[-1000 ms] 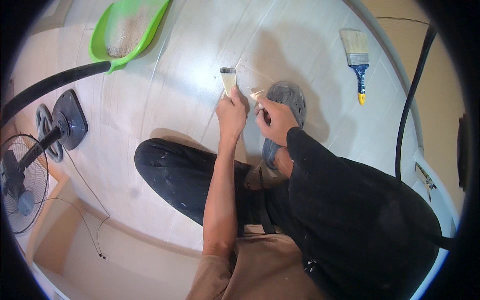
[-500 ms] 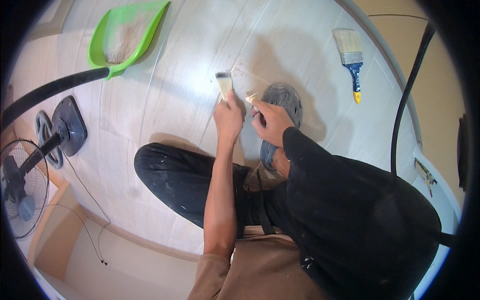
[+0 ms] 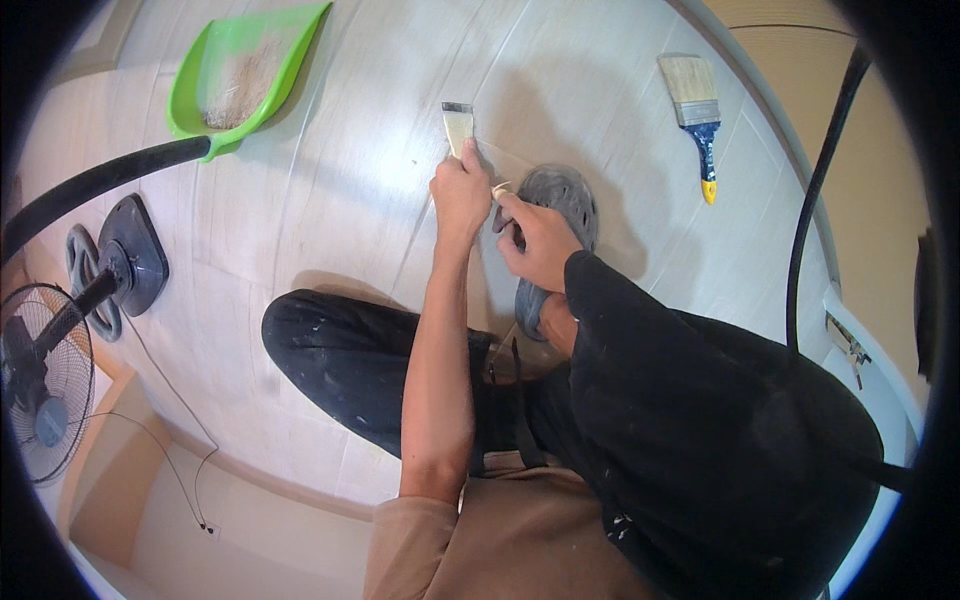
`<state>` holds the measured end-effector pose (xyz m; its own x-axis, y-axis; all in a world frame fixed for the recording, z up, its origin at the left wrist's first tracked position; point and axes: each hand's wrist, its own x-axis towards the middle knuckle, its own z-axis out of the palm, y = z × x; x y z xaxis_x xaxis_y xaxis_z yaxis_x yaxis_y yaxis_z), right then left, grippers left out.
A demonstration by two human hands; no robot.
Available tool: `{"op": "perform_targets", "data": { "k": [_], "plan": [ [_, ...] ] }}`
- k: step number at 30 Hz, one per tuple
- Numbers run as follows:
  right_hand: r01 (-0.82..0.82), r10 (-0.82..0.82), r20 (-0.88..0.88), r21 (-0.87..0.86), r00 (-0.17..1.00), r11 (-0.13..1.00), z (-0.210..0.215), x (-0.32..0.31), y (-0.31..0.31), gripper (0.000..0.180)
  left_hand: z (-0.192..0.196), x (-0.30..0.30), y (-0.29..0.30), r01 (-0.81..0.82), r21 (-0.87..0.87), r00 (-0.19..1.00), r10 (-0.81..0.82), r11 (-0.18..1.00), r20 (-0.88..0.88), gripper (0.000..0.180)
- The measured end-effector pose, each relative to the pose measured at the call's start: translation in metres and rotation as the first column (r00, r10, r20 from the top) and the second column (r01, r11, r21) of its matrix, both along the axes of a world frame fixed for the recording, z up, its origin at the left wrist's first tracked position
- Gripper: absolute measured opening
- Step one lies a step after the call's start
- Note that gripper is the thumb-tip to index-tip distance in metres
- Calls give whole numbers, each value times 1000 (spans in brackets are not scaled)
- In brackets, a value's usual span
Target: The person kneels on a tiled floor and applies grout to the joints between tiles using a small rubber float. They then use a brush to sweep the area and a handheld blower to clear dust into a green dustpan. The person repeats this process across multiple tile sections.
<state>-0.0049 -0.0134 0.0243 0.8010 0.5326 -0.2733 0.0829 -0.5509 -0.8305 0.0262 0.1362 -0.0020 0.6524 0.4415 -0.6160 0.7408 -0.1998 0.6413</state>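
My left hand [image 3: 460,200] is closed round a small scraper [image 3: 458,125], its cream, flared blade ending in a dark straight edge that points away from me. Just to its right, my right hand [image 3: 541,240] pinches a small, pale, curled piece [image 3: 502,189]. What that piece is made of is too small to tell. Both hands are close together above the floor, in front of my grey shoe [image 3: 565,195], which my right hand partly covers.
A wide paintbrush [image 3: 697,120] lies on the tiled floor [image 3: 390,90] at right. A green dustpan [image 3: 295,75] holding debris is far left, beside a black hose [image 3: 110,180]. A fan [image 3: 45,380] stands at left with its cord trailing. A black cable [image 3: 815,200] hangs at right.
The scraper has tilted from a blurred pose so its dark edge sits farther away and shows sharply. My left hand has moved slightly away from me; my right hand still pinches the pale piece.
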Motion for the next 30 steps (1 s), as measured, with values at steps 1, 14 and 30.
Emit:
{"op": "perform_targets", "data": {
  "k": [1,14,30],
  "plan": [
    [-3,3,-10,8,1000,1000,0,-1,1,48,3,-4,2,-2,-36,1000,1,999,-6,65],
    [-3,4,-54,7,999,1000,5,4,0,46,26,-148,43,-204,-116,969,184,972,-165,66],
    [-54,54,10,-12,999,998,-4,1,1,46,6,-169,42,-104,-55,955,85,993,-283,72]
  ]
}}
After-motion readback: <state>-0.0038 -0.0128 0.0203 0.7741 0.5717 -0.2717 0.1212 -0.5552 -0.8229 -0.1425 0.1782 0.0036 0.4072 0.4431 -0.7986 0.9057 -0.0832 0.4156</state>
